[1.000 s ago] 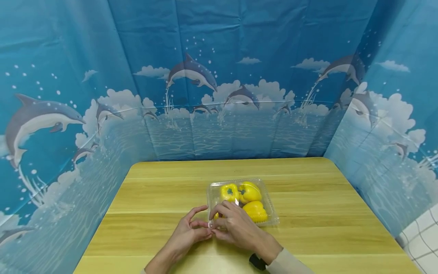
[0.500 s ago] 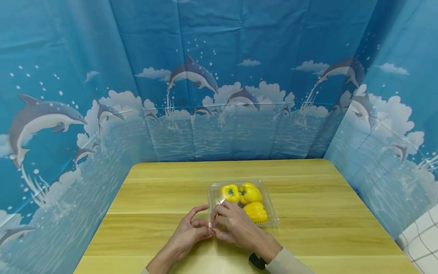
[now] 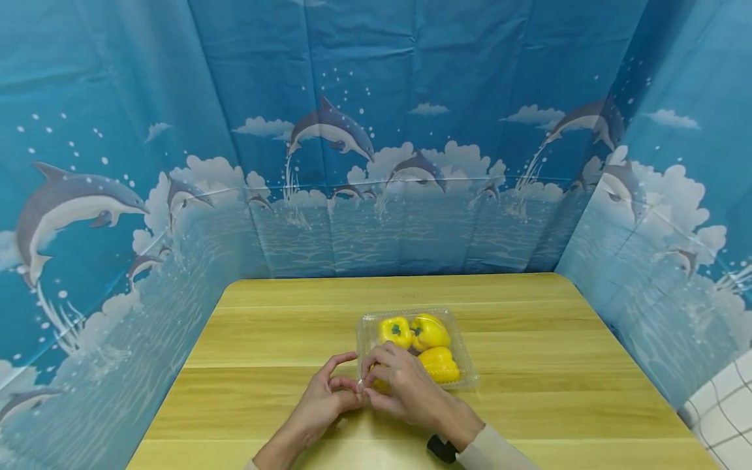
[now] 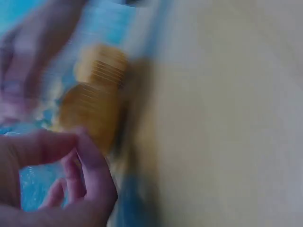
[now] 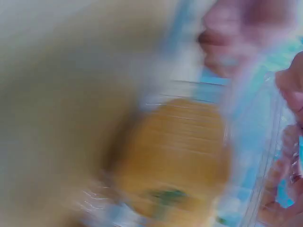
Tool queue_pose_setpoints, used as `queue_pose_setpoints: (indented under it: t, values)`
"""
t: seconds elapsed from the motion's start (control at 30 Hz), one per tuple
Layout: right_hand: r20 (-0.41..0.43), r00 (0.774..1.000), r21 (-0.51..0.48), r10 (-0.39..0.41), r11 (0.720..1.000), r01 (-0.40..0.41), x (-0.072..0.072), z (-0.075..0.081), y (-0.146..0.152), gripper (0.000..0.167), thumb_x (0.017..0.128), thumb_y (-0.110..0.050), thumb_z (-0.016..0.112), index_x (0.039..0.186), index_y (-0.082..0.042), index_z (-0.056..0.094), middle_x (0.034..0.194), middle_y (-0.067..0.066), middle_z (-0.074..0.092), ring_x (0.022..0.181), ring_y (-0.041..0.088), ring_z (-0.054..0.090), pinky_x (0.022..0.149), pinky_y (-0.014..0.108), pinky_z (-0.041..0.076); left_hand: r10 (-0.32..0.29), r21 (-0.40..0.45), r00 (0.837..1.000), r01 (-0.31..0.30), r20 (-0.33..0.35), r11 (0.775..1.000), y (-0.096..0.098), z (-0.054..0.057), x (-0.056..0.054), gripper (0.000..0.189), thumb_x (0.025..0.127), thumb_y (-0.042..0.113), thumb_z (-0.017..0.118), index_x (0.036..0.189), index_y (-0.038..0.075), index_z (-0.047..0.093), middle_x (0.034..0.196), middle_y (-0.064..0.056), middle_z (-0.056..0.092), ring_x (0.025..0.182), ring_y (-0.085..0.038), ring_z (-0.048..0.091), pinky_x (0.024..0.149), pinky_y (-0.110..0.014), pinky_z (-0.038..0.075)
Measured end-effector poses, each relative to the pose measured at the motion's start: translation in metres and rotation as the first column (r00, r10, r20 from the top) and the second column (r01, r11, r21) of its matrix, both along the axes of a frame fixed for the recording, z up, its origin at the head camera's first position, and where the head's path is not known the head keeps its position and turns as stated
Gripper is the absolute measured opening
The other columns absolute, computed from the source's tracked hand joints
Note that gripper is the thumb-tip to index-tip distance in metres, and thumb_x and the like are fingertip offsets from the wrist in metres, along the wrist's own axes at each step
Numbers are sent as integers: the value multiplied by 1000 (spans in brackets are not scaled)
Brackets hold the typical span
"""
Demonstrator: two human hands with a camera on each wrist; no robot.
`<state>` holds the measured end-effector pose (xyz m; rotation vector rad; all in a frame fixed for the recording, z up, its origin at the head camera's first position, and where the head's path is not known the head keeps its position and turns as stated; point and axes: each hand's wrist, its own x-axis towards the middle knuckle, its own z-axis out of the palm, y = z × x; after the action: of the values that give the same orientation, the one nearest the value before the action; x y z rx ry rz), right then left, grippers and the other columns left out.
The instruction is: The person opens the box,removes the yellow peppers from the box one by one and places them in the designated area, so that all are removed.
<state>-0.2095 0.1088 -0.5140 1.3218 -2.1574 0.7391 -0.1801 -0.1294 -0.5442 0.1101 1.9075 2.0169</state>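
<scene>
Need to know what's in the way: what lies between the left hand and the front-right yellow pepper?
In the head view: the clear container's left edge, then the right hand, with another yellow item mostly hidden behind it.

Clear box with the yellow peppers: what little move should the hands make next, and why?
Perhaps press gently on the near-left corner of the clear box to test it: the left hand and right hand both reach that corner, their fingers hiding whether it is fastened.

Under the right hand (image 3: 405,386) sits a glossy, clear-plastic clamshell box (image 3: 367,334), ridged at the edges, around smooth, shiny bell peppers (image 3: 431,331); the wood-grained desk (image 3: 529,365) gleams softly.
</scene>
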Motion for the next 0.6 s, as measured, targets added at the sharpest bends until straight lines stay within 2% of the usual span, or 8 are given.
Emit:
queue_pose_setpoints:
  t: [0.1,0.2,0.3,0.43,0.6]
  values:
    - [50,998,-64,24,998,-21,0,9,-4,20,94,-10,98,93,-20,80,116,-8,74,106,11,63,95,24,59,26,-57,1000,-27,-16,998,1,-5,1,86,97,-2,79,175,7,43,104,-2,76,100,-19,75,95,-31,65]
    - [27,999,-57,35,998,-34,1,13,-6,23,92,-11,100,90,-20,79,114,-8,74,103,11,62,93,23,60,27,-69,1000,-27,-5,997,-1,-6,4,81,100,1,78,174,4,44,112,-6,80,105,-20,77,98,-32,64]
    - [-10,1000,-30,25,999,-26,2,12,-7,26,89,-14,103,86,-20,79,112,-8,73,101,10,60,90,26,60,13,-50,1000,-12,24,999,-3,-1,5,76,105,4,74,174,2,42,121,-8,78,108,-20,77,100,-32,66]
    - [-19,1000,-29,-8,1000,7,2,12,-5,26,87,-15,105,86,-20,80,112,-8,74,102,11,61,89,32,62,-10,6,998,10,55,1000,-4,7,3,72,110,11,68,175,-1,40,129,-11,75,113,-19,77,103,-32,68]
    - [-33,999,-11,-16,1000,16,1,12,-2,23,89,-18,104,89,-23,82,115,-9,73,103,11,60,90,28,58,-9,-26,1000,10,21,1000,-3,12,2,77,110,14,78,175,-2,40,133,-15,71,111,-22,80,103,-35,70]
